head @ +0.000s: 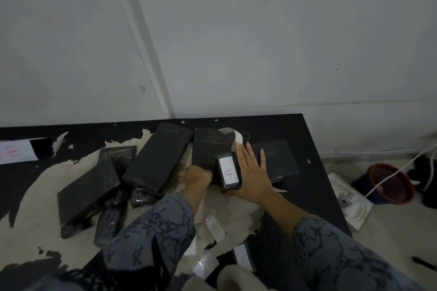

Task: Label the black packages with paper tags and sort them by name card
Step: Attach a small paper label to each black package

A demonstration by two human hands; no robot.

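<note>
Now the right hand (250, 172) steadies a tagged package (229, 172) with straight fingers, left hand (196, 177) gripping its edge

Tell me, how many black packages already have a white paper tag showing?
1. Only the small black package between the hands shows a white paper tag, marked "A". The others lying to its left and behind show none, though tags could be hidden underneath.

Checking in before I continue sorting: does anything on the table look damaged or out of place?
Yes. The black table top is badly peeled, pale patches showing left of centre. The black packages lie overlapping and askew. The right hand rests beside the small package tagged "A".
</note>
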